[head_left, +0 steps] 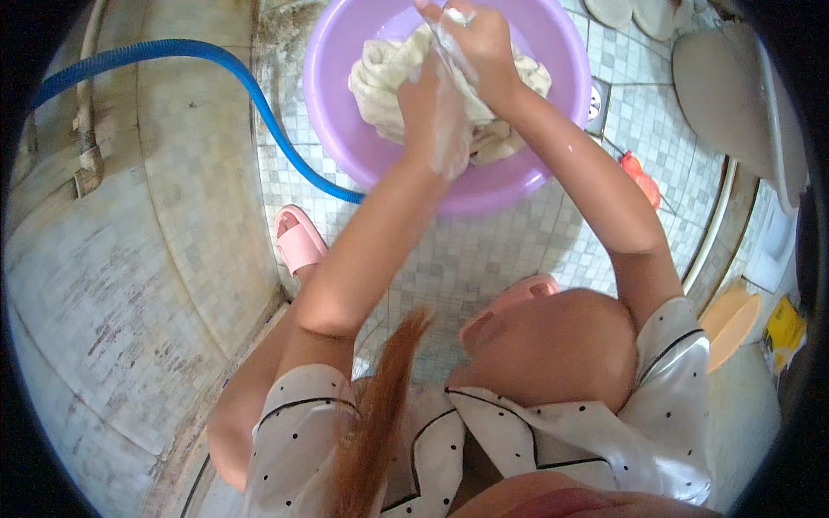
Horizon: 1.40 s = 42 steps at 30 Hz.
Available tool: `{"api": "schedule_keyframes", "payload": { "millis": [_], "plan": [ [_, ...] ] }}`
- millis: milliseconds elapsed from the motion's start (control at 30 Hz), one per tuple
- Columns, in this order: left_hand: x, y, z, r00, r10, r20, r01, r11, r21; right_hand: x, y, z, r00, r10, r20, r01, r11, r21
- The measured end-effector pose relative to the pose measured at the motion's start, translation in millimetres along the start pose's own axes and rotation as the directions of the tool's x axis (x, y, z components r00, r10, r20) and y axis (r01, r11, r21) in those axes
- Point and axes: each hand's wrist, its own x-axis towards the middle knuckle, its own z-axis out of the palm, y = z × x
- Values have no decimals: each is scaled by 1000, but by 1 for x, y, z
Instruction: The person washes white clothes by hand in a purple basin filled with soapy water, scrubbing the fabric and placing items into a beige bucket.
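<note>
A purple basin (328, 112) stands on the tiled floor, with a bunched cream-white cloth (380, 78) in it. Above the cloth, my left hand (432, 108) and my right hand (479, 53) are close together, with white suds on both. My right hand has its fingers closed round a strip of the cloth, which runs down beside my left wrist. My left hand is also closed against the cloth; its fingertips are partly hidden.
A blue hose (250, 82) curves from the left wall (155, 224) to the basin's side. A floor drain (596, 105) and a red object (639, 179) lie to the right. Pink slippers (300, 246) are on my feet. Farther right are a pale pipe (712, 229) and an orange-yellow dish-like thing (730, 324).
</note>
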Motion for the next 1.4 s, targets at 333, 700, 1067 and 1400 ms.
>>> {"api": "schedule_keyframes", "payload": {
  "millis": [333, 700, 1067, 1400],
  "plan": [
    [1, 12, -10, 994, -62, 90, 64, 998, -17, -21, -13, 13, 996, -12, -93, 19, 997, 74],
    [22, -5, -36, 908, -161, 387, 330, 844, -423, -24, -27, 11, 892, -453, 17, 438, 853, -284],
    [-17, 5, -6, 995, -77, 65, 81, 995, -51, 3, -15, 3, 989, 118, 90, -98, 975, -199],
    [3, 0, -44, 940, 106, 325, -172, 969, 180, -33, -5, 26, 939, -339, 53, 341, 904, -259]
  ]
}}
